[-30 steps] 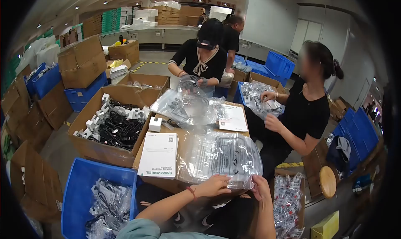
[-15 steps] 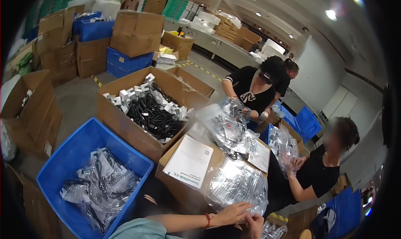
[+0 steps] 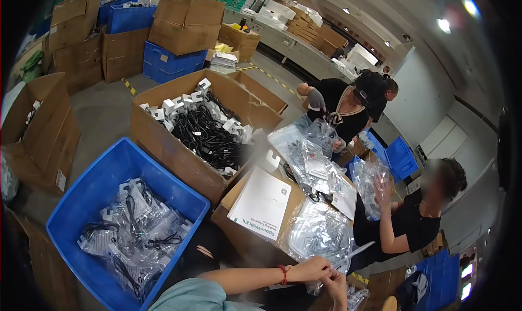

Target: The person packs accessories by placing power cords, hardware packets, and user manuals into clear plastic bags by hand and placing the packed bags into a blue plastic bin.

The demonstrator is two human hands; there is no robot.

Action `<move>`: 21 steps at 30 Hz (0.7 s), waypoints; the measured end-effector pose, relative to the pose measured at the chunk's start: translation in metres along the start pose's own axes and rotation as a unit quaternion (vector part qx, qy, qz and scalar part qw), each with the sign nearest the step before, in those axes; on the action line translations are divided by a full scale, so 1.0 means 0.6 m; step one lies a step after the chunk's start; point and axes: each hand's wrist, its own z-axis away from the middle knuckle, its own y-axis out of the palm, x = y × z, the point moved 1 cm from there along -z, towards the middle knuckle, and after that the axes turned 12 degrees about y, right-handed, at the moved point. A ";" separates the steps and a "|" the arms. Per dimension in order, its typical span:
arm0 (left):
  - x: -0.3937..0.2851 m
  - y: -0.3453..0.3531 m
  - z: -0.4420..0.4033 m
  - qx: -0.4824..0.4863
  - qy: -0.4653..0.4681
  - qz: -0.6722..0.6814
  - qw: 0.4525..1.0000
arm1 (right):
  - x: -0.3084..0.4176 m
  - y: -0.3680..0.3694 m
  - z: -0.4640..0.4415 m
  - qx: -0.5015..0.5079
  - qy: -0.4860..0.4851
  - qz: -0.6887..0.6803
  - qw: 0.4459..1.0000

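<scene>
My left hand [image 3: 311, 268] and my right hand [image 3: 335, 285] meet at the near edge of a stack of clear plastic bags [image 3: 318, 232], fingertips pinched together; a bit of clear plastic hangs beneath them. What exactly the fingertips grip is too small to make out. The bags lie on a cardboard box top beside a pile of white SpaceWalk E1L manuals [image 3: 260, 202]. Beyond them are filled clear bags [image 3: 312, 161] and a black cable.
A blue bin [image 3: 179, 232] of bagged cables stands at the left. Behind it, a carton [image 3: 163, 151] holds black cables with white blocks. Across the box a co-worker in a cap [image 3: 340, 107] handles bags; another co-worker [image 3: 416, 224] sits at the right.
The view has swung left and tilted. My hands have drawn together, with my left hand off the flat bags. The capped co-worker has raised one gloved hand; the seated co-worker has lifted a hand.
</scene>
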 end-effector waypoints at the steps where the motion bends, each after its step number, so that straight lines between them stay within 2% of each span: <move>1: -0.001 -0.006 -0.002 0.015 -0.026 0.033 0.999 | -0.002 -0.002 0.002 0.017 0.005 -0.026 1.000; 3: -0.002 -0.009 -0.003 0.030 -0.052 0.067 0.996 | -0.008 -0.003 0.005 0.033 0.012 -0.051 0.998; 6: 0.004 -0.003 -0.008 0.001 -0.174 0.293 0.940 | -0.022 -0.001 0.005 -0.024 -0.046 -0.180 0.982; 7: 0.003 0.000 -0.010 0.003 -0.174 0.294 0.940 | -0.025 -0.001 0.004 -0.026 -0.046 -0.181 0.982; 8: 0.000 -0.001 -0.013 -0.021 -0.122 0.209 0.970 | -0.024 0.000 0.003 -0.056 -0.053 -0.130 0.989; 10: -0.008 -0.001 -0.017 -0.064 -0.012 0.035 0.997 | -0.018 0.002 0.001 -0.116 -0.064 -0.028 0.991; 11: -0.009 0.000 -0.018 -0.060 -0.012 0.036 0.997 | -0.018 0.003 -0.004 -0.118 -0.063 -0.031 0.990; 14: -0.007 0.003 -0.019 -0.023 0.004 -0.024 0.999 | -0.024 0.009 -0.023 -0.197 -0.144 0.037 0.969; 15: -0.002 0.005 -0.017 -0.008 0.002 -0.020 1.000 | -0.025 0.012 -0.026 -0.206 -0.135 0.028 0.969; 17: 0.006 0.007 -0.015 -0.054 0.012 -0.001 0.998 | -0.012 0.021 -0.024 -0.253 -0.181 0.158 0.937; 19: -0.012 -0.010 -0.014 -0.029 -0.040 -0.015 0.999 | 0.013 0.035 -0.011 -0.247 -0.167 0.153 0.942; 21: -0.013 -0.013 -0.009 -0.028 -0.055 -0.041 0.997 | 0.004 0.045 -0.024 -0.268 -0.238 0.158 0.920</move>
